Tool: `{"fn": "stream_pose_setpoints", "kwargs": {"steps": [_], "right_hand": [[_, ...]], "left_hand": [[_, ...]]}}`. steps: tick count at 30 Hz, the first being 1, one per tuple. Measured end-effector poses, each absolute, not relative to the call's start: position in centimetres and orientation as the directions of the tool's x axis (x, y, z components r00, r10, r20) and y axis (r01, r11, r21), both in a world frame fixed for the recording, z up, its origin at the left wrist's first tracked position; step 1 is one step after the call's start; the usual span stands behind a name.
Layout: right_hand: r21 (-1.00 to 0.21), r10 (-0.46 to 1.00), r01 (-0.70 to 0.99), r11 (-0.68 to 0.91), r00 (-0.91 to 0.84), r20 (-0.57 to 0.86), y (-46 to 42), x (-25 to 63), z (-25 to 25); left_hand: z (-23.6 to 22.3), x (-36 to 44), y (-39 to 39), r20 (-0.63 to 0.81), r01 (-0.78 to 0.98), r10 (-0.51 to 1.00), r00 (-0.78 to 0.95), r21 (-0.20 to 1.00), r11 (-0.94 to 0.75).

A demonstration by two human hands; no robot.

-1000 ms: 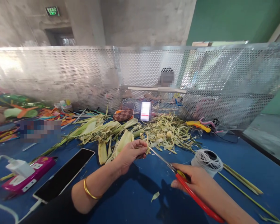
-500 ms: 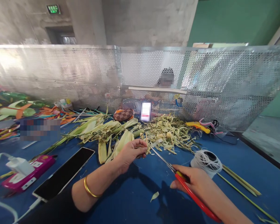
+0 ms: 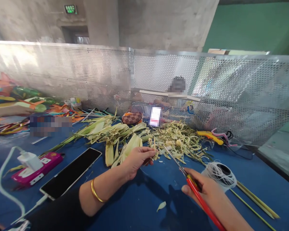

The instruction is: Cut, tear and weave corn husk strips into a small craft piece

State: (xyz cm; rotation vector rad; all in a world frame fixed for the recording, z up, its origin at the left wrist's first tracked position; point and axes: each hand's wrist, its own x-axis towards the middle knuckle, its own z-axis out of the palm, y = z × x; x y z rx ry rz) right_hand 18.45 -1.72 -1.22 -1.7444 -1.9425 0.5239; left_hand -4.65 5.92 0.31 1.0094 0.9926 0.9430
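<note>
My left hand (image 3: 139, 162), with a gold bangle above the wrist, pinches a small pale strip of corn husk (image 3: 155, 145) between thumb and fingertips. Part of that strip is hidden by the fingers. My right hand (image 3: 205, 184) is wrapped round red-handled scissors (image 3: 199, 200), their blades pointing up and left, a short way to the right of the strip. Behind my left hand lie large corn husks (image 3: 98, 130). A heap of shredded husk (image 3: 178, 136) spreads beyond the scissor tips. One small husk scrap (image 3: 161, 206) rests on the blue table (image 3: 135, 208).
Left stand a charging phone (image 3: 72, 173) and a magenta power strip (image 3: 44, 168). On the right are a spool of white string (image 3: 220, 175), stalks (image 3: 257, 199) and a yellow-handled tool (image 3: 210, 137). A perforated metal screen (image 3: 98, 73) closes the back. Another person's arm (image 3: 4, 112) reaches in.
The view has turned slightly left. The scissor tips have drawn away from the strip in my left hand. Another person's arm has come in at the left edge.
</note>
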Motion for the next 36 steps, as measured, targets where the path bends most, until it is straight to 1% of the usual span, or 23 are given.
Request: {"fn": "stream_pose_setpoints", "kwargs": {"steps": [4, 8, 12, 17, 20, 25, 29, 31, 34, 36], "right_hand": [[-0.604, 0.993, 0.789, 0.113, -0.074, 0.090, -1.7, 18.0, -1.8], [-0.678, 0.991, 0.723, 0.131, -0.077, 0.109, -2.1, 17.2, -2.1], [-0.757, 0.993, 0.646, 0.100, -0.110, 0.038, -2.3, 16.4, -1.8], [-0.836, 0.984, 0.548, -0.006, -0.144, -0.102, -2.4, 15.8, -1.3], [-0.838, 0.987, 0.546, 0.002, -0.136, -0.086, -2.5, 15.7, -1.1], [-0.786, 0.989, 0.615, 0.063, -0.145, -0.034, -2.6, 15.8, -1.5], [-0.752, 0.995, 0.652, 0.095, -0.077, 0.060, -2.4, 15.7, -2.9], [-0.769, 0.995, 0.633, 0.089, -0.030, 0.091, -2.2, 15.7, -3.5], [-0.837, 0.997, 0.546, 0.018, 0.055, 0.057, -1.9, 15.8, -3.9], [-0.887, 0.991, 0.460, -0.039, 0.130, 0.024, -1.6, 15.8, -3.7]], "left_hand": [[0.5, -4.5, 5.5, -0.138, -0.073, 0.948, 0.287, 0.984, 0.166], [0.0, -4.0, 5.1, -0.115, -0.022, 0.942, 0.316, 0.991, 0.129], [-0.6, -3.9, 5.1, -0.101, 0.013, 0.936, 0.336, 0.995, 0.103], [-0.6, -3.9, 5.2, -0.082, 0.036, 0.939, 0.335, 0.997, 0.074], [-0.5, -3.9, 5.2, -0.082, 0.049, 0.941, 0.329, 0.996, 0.070], [-0.2, -3.9, 4.9, -0.107, 0.028, 0.938, 0.331, 0.994, 0.104], [-0.3, -3.9, 4.9, -0.132, 0.027, 0.939, 0.316, 0.991, 0.130], [-0.2, -3.9, 4.9, -0.139, 0.013, 0.943, 0.301, 0.990, 0.142], [0.0, -4.0, 4.8, -0.155, -0.003, 0.945, 0.288, 0.987, 0.163], [0.3, -4.0, 4.6, -0.194, -0.021, 0.945, 0.265, 0.978, 0.207]]}}
